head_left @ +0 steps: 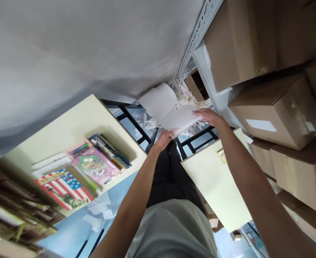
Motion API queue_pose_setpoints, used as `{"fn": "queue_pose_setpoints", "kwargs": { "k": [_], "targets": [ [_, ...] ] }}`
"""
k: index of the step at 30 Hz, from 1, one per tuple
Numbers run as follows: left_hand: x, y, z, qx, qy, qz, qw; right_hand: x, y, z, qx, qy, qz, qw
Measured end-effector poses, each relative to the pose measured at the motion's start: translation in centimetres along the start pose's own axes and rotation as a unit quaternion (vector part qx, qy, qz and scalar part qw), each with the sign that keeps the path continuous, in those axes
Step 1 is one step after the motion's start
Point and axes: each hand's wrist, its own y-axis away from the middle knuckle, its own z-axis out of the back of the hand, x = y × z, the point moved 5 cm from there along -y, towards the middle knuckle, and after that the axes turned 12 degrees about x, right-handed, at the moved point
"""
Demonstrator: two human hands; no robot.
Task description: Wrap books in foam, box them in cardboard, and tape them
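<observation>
White sheets (171, 107) held out ahead of torso, above paper scraps (186, 96) on floor

Left grip (164, 138) pinches lower edge of sheets, fingers closed on it; right grip (207, 115) flat on sheets' right edge, thumb side hidden, likely clamping

Risk: curled sheet may slip from loose pinch, drop among scraps

Cardboard boxes (276, 111) on shelving right of sheets; white label on one, blank

Picture books (93, 165) on cream shelf left of sheets, flag-pattern cover, titles unreadable
</observation>
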Motion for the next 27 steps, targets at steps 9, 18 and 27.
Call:
{"fn": "queue_pose_setpoints", "kwargs": {
  "k": [9, 18, 27],
  "targets": [
    [-5.7, 7.4, -3.4, -0.047, -0.025, -0.081, 0.995, 7.3, 10.3, -1.9, 0.046, 0.051, 0.142, 0.987],
    [-12.1, 17.7, -6.7, 0.027, 0.025, -0.217, 0.975, 12.7, 26.2, -1.3, 0.056, 0.022, 0.248, 0.967],
    [-15.3, 25.9, -18.0, 0.067, -0.125, -0.336, 0.931, 11.1, 41.8, 4.9, 0.083, 0.005, 0.449, 0.890]
  ]
}}
